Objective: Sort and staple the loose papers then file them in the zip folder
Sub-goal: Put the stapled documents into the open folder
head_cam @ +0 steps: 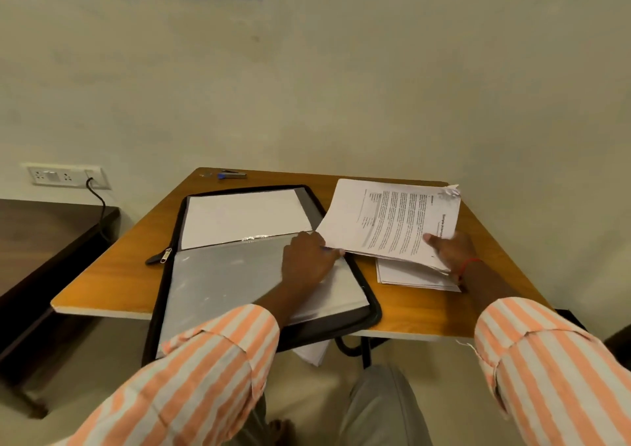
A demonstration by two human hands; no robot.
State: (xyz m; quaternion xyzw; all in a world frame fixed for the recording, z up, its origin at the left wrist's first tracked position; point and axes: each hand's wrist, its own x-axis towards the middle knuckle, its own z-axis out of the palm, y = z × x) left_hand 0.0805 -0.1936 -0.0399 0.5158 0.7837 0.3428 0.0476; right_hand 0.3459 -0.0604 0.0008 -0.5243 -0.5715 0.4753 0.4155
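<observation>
Zip folder (239, 275) is lying open on the table (112, 275), clear sleeves (222, 268) facing up to receive sheets. Left hand (307, 257) is resting on them, its fingers (336, 251) curling at the corner of the printed stack (386, 220). Cannot tell whether they are pinching anything. Right hand (450, 251) is gripping that stack, thumb on top and fingers hidden beneath, tilting it off a second sheaf (416, 280), probably for filing. Stapler (232, 174) is lying well beyond both hands' fingers.

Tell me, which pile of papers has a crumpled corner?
The top pile, covered in printed text, held by the right grip. The pile beneath it lies flat on the table.
</observation>
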